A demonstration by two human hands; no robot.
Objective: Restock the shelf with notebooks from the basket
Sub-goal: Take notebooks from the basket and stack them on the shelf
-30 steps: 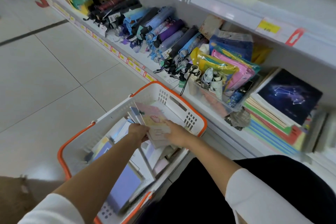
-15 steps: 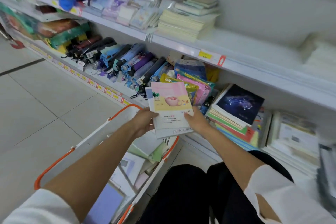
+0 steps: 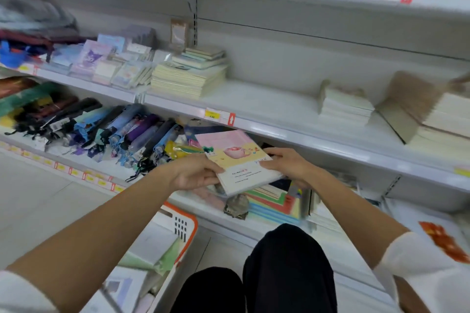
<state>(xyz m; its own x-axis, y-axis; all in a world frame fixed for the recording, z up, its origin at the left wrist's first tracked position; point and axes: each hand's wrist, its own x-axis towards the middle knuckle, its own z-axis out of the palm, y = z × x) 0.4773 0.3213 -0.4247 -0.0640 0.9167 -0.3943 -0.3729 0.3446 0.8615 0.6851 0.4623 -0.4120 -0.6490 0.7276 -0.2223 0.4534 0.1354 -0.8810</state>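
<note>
Item: notebooks [image 3: 237,160], a small stack with a pink and yellow top cover showing a pink cup; location centre of the frame, held in the air in front of the lower shelf [image 3: 216,208], tilted with the far edge higher, just below the front lip of the middle shelf [image 3: 267,104].

Left hand [image 3: 195,173]: grip closed on the stack's left edge, thumb on the cover, fingers underneath.

Right hand [image 3: 287,164]: grip closed on the stack's right edge, thumb on top; the fingers below are hidden by the stack.

Basket [image 3: 190,223]: white with an orange rim, lower centre-left of the frame, on the floor beside the person's knees; more notebooks and green sheets [image 3: 155,249] lie inside.

Middle shelf, left of centre: stack of cream notebooks [image 3: 188,79]; right of it a bare stretch; further right a smaller cream stack [image 3: 343,104]; yellow price tag [image 3: 213,114] on the front lip.

Middle shelf, upper left: cartoon stationery packs [image 3: 94,58].

Lower shelf, left: folded umbrellas [image 3: 132,129] lying in a row; below the held stack, a pile of coloured notebooks [image 3: 273,201].

Bottom centre: black trousers [image 3: 287,262]; white sleeves at both lower corners.
</note>
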